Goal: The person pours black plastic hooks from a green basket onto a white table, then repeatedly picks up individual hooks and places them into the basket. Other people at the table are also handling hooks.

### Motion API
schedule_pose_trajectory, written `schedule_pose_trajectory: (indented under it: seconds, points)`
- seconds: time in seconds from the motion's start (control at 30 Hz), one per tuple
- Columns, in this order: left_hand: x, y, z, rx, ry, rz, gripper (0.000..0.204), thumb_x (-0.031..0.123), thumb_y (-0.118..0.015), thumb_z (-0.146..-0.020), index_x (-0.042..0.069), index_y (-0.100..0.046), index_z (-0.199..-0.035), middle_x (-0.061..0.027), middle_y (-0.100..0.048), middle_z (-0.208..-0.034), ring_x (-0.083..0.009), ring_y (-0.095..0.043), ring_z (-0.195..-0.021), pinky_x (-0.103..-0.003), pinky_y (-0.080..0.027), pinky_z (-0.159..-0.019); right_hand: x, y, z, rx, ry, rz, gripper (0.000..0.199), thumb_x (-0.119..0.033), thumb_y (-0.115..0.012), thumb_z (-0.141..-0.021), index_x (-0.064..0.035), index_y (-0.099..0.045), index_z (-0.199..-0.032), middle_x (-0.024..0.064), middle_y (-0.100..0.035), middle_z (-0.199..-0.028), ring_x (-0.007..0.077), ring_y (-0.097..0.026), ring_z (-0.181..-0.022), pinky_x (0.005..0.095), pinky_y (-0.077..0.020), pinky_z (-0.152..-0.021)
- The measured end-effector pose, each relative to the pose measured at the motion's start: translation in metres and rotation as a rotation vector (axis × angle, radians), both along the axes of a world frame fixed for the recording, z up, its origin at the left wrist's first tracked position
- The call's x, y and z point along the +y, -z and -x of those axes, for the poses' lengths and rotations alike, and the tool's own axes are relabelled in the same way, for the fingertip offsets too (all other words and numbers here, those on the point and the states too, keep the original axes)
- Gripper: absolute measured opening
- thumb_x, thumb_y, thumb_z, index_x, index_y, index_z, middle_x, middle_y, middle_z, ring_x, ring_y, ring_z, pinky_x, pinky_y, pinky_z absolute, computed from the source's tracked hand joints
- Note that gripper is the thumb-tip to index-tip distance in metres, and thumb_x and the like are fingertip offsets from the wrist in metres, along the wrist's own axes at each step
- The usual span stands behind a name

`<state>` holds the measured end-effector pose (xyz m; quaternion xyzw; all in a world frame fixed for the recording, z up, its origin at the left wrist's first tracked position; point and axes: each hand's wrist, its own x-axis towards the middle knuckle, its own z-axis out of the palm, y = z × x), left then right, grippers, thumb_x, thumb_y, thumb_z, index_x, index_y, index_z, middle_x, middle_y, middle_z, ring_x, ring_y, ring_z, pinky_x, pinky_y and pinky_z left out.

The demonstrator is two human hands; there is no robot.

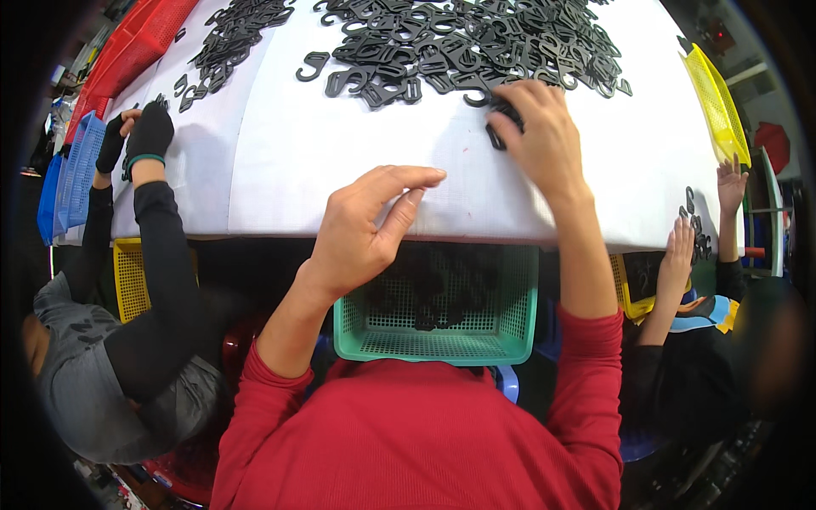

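A large heap of black plastic hooks (476,47) is spread over the far half of the white table. At the heap's near edge my right hand (541,136) is closed around black plastic hooks (499,136), partly hidden by its fingers. My left hand (371,214) hovers near the table's front edge, thumb and forefinger apart, with nothing visible between them. Below the table edge, in front of my body, is a green plastic basket (433,347) with several black hooks in it. One loose hook (313,65) lies at the heap's left side.
On the left, a co-worker's gloved hands (150,136) are beside a smaller hook pile (242,34) and red (140,51) and blue baskets (78,174). At right, another co-worker's hands (677,255) are near a few hooks (699,225) and a yellow basket (716,102).
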<state>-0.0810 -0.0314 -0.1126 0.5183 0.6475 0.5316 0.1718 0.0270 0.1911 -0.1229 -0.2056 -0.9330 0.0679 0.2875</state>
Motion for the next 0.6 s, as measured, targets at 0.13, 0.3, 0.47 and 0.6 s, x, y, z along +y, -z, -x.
schedule_pose_trajectory:
  seconds: [0.13, 0.3, 0.47, 0.6]
  points:
    - [0.010, 0.012, 0.015, 0.358, -0.213, -0.006, 0.033, -0.003, -0.060, -0.084, 0.001, -0.065, -0.117, -0.0140, -0.067, -0.114, -0.0278, -0.063, -0.107, -0.036, -0.048, -0.093, -0.048, 0.004, 0.005, 0.101, -0.268, 0.109, 0.030, -0.011, -0.075, -0.075, -0.0099, -0.068, -0.104, 0.0075, -0.062, -0.110, 0.0290, -0.058, -0.104, 0.0376, -0.0527, -0.083]
    - [0.030, 0.028, 0.029, 0.597, -0.156, -0.025, 0.039, 0.004, -0.073, -0.076, 0.005, -0.067, -0.115, -0.0106, -0.069, -0.109, -0.0290, -0.063, -0.102, -0.037, -0.049, -0.089, -0.068, 0.001, -0.002, 0.215, -0.321, 0.550, 0.039, 0.005, -0.067, -0.077, -0.0065, -0.063, -0.114, 0.0127, -0.057, -0.125, 0.0268, -0.061, -0.111, 0.0339, -0.0543, -0.086]
    - [0.038, 0.021, 0.032, 0.466, -0.245, -0.119, 0.029, 0.001, -0.070, -0.080, 0.009, -0.072, -0.107, -0.0078, -0.071, -0.098, -0.0251, -0.065, -0.092, -0.034, -0.051, -0.082, -0.057, -0.002, -0.015, 0.291, -0.154, 0.758, 0.030, 0.009, -0.063, -0.081, -0.0015, -0.065, -0.109, 0.0116, -0.063, -0.115, 0.0211, -0.065, -0.100, 0.0299, -0.0554, -0.081]
    - [0.030, 0.006, 0.041, 0.697, -0.457, -0.187, 0.027, 0.000, -0.069, -0.081, 0.010, -0.073, -0.105, -0.0070, -0.071, -0.094, -0.0247, -0.065, -0.089, -0.034, -0.051, -0.078, -0.065, -0.014, -0.017, 0.138, -0.140, 0.469, 0.027, -0.006, -0.074, -0.077, -0.0034, -0.067, -0.103, 0.0100, -0.065, -0.102, 0.0246, -0.063, -0.092, 0.0340, -0.0508, -0.079]
